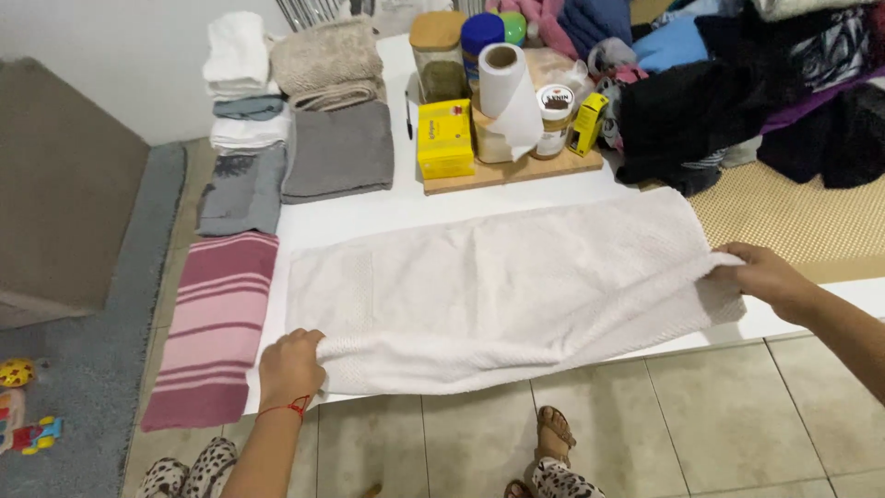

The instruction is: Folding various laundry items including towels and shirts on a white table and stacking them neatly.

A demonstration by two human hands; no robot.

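Note:
A long white towel (pixel 498 281) lies spread lengthwise across the white table (pixel 369 214). My left hand (pixel 290 364) grips its near left corner at the table's front edge. My right hand (pixel 765 277) pinches the towel's right end, lifting that end slightly off the table. Both hands are closed on the fabric. The towel's front edge hangs a little over the table's edge.
A pink striped towel (pixel 215 323) lies at the left end. Folded grey, white and beige towels (pixel 295 111) are stacked behind it. A wooden board (pixel 516 171) holds a yellow box, jars and a paper roll. A dark clothes pile (pixel 737 92) fills the back right. Toys (pixel 23 406) lie on the floor.

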